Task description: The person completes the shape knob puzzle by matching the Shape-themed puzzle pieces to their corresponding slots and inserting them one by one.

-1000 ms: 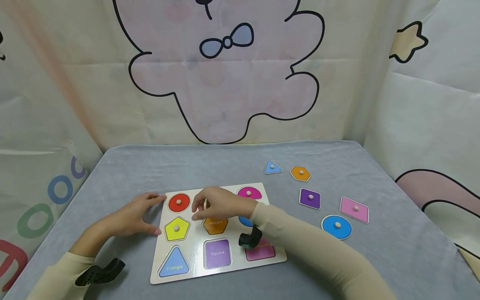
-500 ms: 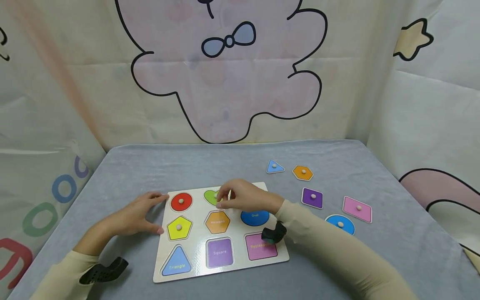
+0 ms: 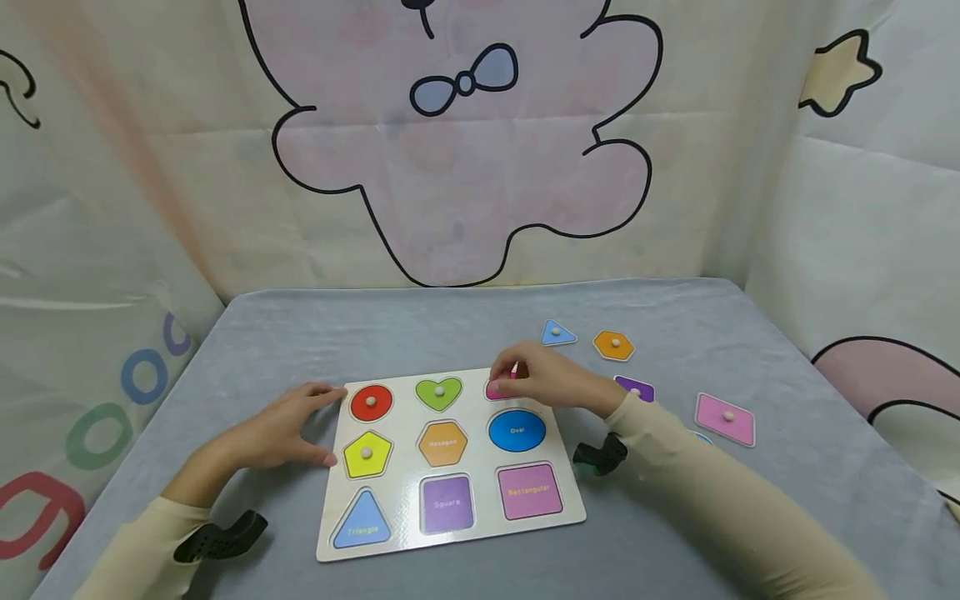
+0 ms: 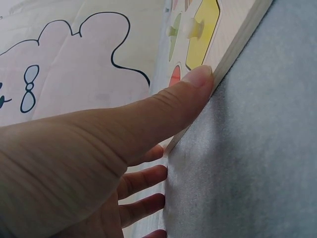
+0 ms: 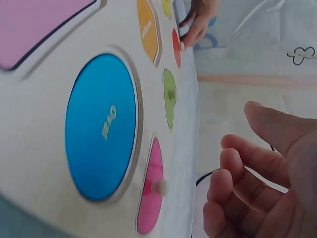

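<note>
A white shape puzzle board (image 3: 405,533) lies on the table. My left hand (image 3: 277,433) touches its left edge, thumb tip (image 4: 200,77) at the board's side and the other fingers spread. Over the top right corner, my right hand (image 3: 553,379) hovers with loosely bent fingers and nothing between them. Below those fingers, a magenta piece with a knob (image 5: 148,210) sits in its recess, apart from them in the right wrist view. The red circle (image 3: 371,403), green heart (image 3: 438,388) and yellow pentagon (image 3: 367,458) also sit in the board. Recesses printed Hexagon, Oval, Triangle, Square and Rectangular hold no knobbed piece.
Loose knobbed pieces lie right of the board: a blue triangle (image 3: 557,335), an orange hexagon (image 3: 614,346), a purple square (image 3: 636,387) and a pink rectangle (image 3: 725,420). My right forearm hides most of a blue oval piece. A printed cloth (image 3: 465,192) hangs behind the table.
My right hand has moved right across the board's top, from near the heart to above the magenta piece, uncovering the heart. The left hand keeps its place at the board's edge.
</note>
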`<state>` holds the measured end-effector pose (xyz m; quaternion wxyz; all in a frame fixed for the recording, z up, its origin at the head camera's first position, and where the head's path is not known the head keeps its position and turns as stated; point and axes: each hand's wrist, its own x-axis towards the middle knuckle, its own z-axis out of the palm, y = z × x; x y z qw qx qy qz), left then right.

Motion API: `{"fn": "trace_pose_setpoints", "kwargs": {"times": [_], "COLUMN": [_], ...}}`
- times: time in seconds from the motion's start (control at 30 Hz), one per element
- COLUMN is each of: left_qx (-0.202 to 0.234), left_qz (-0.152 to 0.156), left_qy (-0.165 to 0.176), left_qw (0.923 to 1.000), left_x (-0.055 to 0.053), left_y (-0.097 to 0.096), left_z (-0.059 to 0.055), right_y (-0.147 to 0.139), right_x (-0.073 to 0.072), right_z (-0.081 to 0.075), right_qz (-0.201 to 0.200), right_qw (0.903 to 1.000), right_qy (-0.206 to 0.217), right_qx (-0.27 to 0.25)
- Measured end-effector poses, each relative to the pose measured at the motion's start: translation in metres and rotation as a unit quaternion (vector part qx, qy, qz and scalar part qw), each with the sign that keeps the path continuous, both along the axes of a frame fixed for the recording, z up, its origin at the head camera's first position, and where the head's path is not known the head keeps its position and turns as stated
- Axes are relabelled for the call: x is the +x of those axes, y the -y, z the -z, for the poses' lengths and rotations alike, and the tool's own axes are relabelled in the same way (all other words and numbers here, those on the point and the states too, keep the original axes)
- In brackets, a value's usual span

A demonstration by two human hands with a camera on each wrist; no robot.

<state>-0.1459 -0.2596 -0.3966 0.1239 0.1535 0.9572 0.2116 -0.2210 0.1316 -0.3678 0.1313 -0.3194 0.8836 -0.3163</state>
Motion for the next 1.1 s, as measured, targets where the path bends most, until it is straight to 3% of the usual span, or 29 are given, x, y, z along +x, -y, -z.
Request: {"fn": "trace_pose_setpoints", "kwargs": {"times": [0.23, 0.47, 1.1], "left_qx": [0.013, 0.008, 0.008], "left_qz": [0.012, 0.011, 0.011], "left_qy": [0.000, -0.001, 0.002], "left_qw": [0.9998, 0.9999, 0.9999], "left_x": [-0.001, -0.004, -0.003], "left_y": [0.000, -0.001, -0.001], "left_z": [0.000, 0.000, -0.002], "right_y": [-0.023, -0.048, -0.105], "right_x": [-0.007, -0.020, -0.040], "right_z": [-0.005, -0.004, 0.006], "right_qz": [0.036, 0.041, 0.099], "right_qw": [0.9990, 0.9974, 0.9925], "right_qy": [-0.022, -0.060, -0.071], "right_qx": [0.012, -0.005, 0.013]}}
